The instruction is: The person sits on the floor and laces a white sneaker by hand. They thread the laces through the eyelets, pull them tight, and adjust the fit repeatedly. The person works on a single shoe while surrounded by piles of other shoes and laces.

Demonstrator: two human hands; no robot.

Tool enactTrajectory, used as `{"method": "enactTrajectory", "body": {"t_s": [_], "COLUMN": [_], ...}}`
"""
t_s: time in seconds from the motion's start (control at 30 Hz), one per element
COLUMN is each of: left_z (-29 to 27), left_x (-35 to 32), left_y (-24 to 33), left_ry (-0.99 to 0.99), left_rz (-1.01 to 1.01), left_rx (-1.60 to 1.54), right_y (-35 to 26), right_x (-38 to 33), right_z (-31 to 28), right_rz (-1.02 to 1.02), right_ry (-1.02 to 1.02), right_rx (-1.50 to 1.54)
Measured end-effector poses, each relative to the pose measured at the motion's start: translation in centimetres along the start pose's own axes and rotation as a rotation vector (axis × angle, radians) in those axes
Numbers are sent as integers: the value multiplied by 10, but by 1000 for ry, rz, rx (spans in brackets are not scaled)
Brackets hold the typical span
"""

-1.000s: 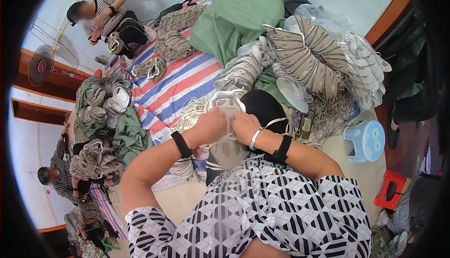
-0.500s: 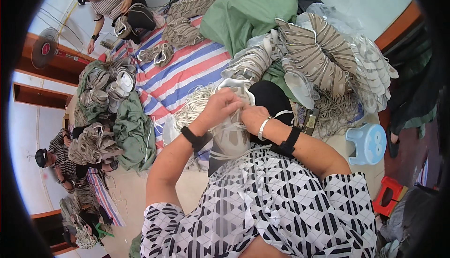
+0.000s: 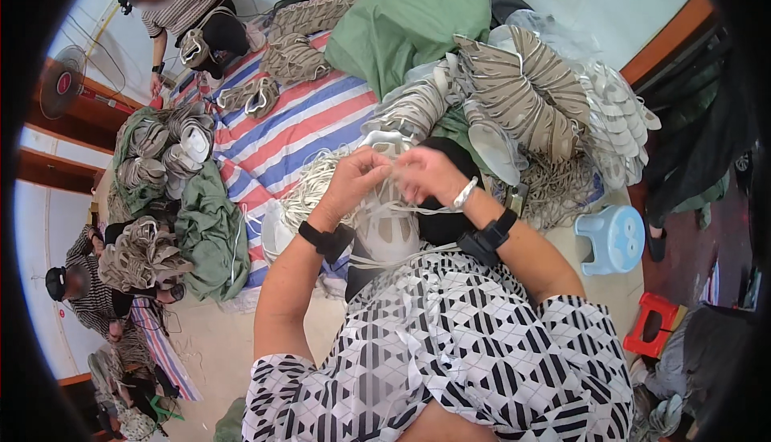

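The shoe (image 3: pixel 389 236) lies at the middle of the lap, its collar toward twelve and its toe toward the body at six. Both hands meet over its opening. The left hand (image 3: pixel 359 175) pinches the lace (image 3: pixel 414 208) between thumb and fingertips; the right hand (image 3: pixel 430 175) has its fingers curled inward, but motion blur there means I cannot tell what it grasps.

For neat lacing, I would keep the lace flat and free of twists, draw both sides evenly, and steady the shoe against the lap so that the tongue stays centred. A pale strand crosses just below the toe; it could snag if pulled without looking.

As for edges, a lace heap (image 3: pixel 307 195) sits near at ten o'clock, so a wide left pull may catch it. The stacked uppers (image 3: pixel 414 111) stand close at half past twelve, with a larger ring of uppers (image 3: pixel 526 93) farther off at half past one. The stool (image 3: pixel 614 238) is well apart at three. The roomiest direction seems to be eleven o'clock, over the striped sheet (image 3: pixel 297 138).
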State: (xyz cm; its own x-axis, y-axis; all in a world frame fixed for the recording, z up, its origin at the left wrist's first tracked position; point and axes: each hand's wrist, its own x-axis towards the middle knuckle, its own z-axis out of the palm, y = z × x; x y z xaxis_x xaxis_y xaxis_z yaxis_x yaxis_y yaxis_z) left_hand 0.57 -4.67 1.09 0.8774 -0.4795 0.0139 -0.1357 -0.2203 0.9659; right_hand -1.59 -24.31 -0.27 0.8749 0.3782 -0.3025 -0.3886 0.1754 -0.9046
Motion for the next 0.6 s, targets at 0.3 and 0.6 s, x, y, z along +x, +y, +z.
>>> {"method": "enactTrajectory", "body": {"t_s": [0.3,0.6], "left_z": [0,29], "left_x": [7,8], "left_y": [3,42], "left_ry": [-2,-136], "left_rz": [-137,-191], "left_rx": [-128,-244], "right_y": [-41,-142], "right_x": [-7,-33], "right_z": [5,-13], "right_rz": [-400,-672], "right_ry": [-28,87], "right_rx": [-181,-48]}}
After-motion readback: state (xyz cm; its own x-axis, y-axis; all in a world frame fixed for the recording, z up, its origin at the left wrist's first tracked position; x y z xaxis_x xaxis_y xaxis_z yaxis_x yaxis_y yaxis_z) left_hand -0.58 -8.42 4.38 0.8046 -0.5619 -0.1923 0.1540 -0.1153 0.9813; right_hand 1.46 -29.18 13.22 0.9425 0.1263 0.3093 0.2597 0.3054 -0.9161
